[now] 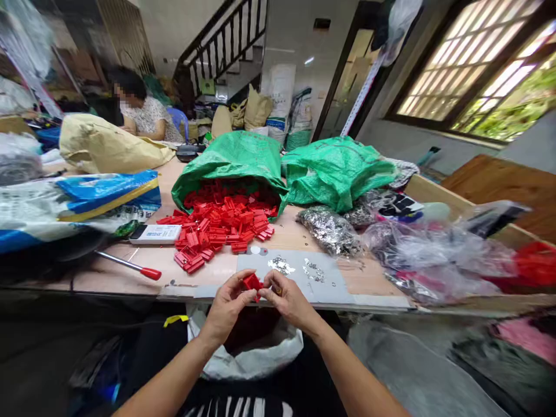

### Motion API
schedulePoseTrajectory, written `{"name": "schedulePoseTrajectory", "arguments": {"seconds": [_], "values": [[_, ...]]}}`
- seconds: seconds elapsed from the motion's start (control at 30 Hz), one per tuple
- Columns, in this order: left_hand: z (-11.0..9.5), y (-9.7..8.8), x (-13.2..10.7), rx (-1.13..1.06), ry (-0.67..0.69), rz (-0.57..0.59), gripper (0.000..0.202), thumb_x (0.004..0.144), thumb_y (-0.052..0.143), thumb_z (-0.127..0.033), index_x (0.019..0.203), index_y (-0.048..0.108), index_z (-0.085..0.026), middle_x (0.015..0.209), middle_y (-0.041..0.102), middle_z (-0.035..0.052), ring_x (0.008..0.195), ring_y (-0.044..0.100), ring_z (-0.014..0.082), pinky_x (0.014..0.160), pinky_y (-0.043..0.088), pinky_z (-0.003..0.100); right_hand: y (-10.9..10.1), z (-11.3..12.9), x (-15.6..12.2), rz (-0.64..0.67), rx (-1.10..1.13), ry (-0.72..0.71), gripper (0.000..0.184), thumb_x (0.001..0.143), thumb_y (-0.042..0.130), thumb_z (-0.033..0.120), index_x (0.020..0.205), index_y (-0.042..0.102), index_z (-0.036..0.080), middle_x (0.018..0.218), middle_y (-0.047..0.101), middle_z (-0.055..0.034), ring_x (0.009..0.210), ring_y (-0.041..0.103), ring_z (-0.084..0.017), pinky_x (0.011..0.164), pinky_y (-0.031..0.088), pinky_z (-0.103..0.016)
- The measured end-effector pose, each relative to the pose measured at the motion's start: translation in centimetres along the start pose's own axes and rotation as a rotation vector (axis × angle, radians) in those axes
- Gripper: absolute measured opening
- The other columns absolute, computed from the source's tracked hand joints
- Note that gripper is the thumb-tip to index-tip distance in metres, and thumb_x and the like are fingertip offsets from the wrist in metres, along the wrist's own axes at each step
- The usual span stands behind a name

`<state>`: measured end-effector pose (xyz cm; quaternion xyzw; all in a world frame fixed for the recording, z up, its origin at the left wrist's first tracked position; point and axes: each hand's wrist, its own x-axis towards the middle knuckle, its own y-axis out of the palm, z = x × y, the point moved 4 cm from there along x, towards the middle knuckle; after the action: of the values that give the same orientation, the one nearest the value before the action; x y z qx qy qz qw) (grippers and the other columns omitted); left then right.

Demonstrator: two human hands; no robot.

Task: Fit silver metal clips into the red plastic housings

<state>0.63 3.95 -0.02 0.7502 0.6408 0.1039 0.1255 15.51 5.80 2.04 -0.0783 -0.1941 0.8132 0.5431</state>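
Just over the table's front edge, my left hand (228, 304) is closed on a small red plastic part (252, 282), pinching it between thumb and fingers. My right hand (289, 298) meets it from the other side, thumb and forefinger closed at the part's right end. A small brownish thing shows among the right fingers, too small to name. Behind my hands, small shiny metal pieces (281, 265) lie in two loose groups on a grey sheet (334, 284). A heap of similar red plastic parts (217, 226) spills from a green woven sack (237, 153).
Below the table edge, a white sack (247, 368) hangs open at my lap. A red-handled tool (150, 273) and a white box (156, 233) lie left. Bags of metal pieces (332, 230) and another green sack (339, 168) stand right. One person (150, 119) sits at the far left.
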Motion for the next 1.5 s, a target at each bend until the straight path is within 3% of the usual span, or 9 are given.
{"name": "schedulePoseTrajectory", "arguments": {"seconds": [0.17,0.3,0.4,0.5,0.77,1.5], "values": [[0.3,-0.3,0.6,0.112,0.100,-0.002,0.032,0.074,0.068,-0.022,0.102,0.054,-0.022,0.103,0.065,0.0025,0.087,0.061,0.0147,0.079,0.048,0.028,-0.1,-1.2,0.0,-0.004,-0.043,0.058,0.020,0.082,0.060,0.031,0.091,0.045,0.021,0.084,0.051,0.0034,0.062,0.044,-0.009,0.058,0.037,-0.022],[1.1,-1.9,1.7,0.439,0.177,-0.013,0.029,0.073,0.066,-0.019,0.099,0.055,-0.022,0.089,0.066,-0.0003,0.081,0.061,0.0144,0.077,0.047,0.027,-0.7,-1.2,-0.3,-0.023,-0.291,-0.042,0.011,0.090,0.046,0.022,0.099,0.053,0.021,0.095,0.054,-0.0030,0.085,0.052,-0.015,0.078,0.042,-0.029],[1.6,-2.7,2.3,0.633,0.198,0.008,0.031,0.073,0.064,-0.019,0.104,0.059,-0.021,0.086,0.067,-0.0009,0.075,0.061,0.0137,0.073,0.048,0.027,-0.7,-1.4,-0.5,-0.004,-0.422,-0.057,0.020,0.091,0.046,0.019,0.104,0.060,0.021,0.093,0.053,-0.0051,0.089,0.053,-0.017,0.081,0.042,-0.030],[1.7,-2.7,2.5,0.714,0.219,0.046,0.036,0.074,0.063,-0.019,0.109,0.062,-0.023,0.098,0.069,0.0017,0.086,0.063,0.0160,0.080,0.049,0.029,-0.5,-1.7,-0.5,0.035,-0.498,-0.041,0.022,0.090,0.050,0.021,0.108,0.062,0.023,0.090,0.057,-0.0049,0.086,0.056,-0.017,0.079,0.043,-0.029],[1.5,-2.5,2.7,0.778,0.192,0.063,0.036,0.074,0.065,-0.020,0.109,0.064,-0.023,0.101,0.071,0.0026,0.091,0.064,0.0175,0.088,0.049,0.031,0.0,-2.0,-0.3,0.056,-0.518,-0.092,0.019,0.086,0.054,0.016,0.102,0.063,0.021,0.093,0.064,-0.0043,0.088,0.059,-0.016,0.080,0.045,-0.028],[1.5,-2.7,2.7,0.824,0.164,0.075,0.032,0.074,0.067,-0.018,0.105,0.064,-0.022,0.099,0.072,0.0013,0.091,0.065,0.0166,0.085,0.048,0.027,-0.1,-2.4,0.2,0.105,-0.495,-0.104,0.019,0.086,0.052,0.013,0.097,0.065,0.021,0.092,0.064,-0.0041,0.085,0.061,-0.015,0.077,0.048,-0.026]]}}
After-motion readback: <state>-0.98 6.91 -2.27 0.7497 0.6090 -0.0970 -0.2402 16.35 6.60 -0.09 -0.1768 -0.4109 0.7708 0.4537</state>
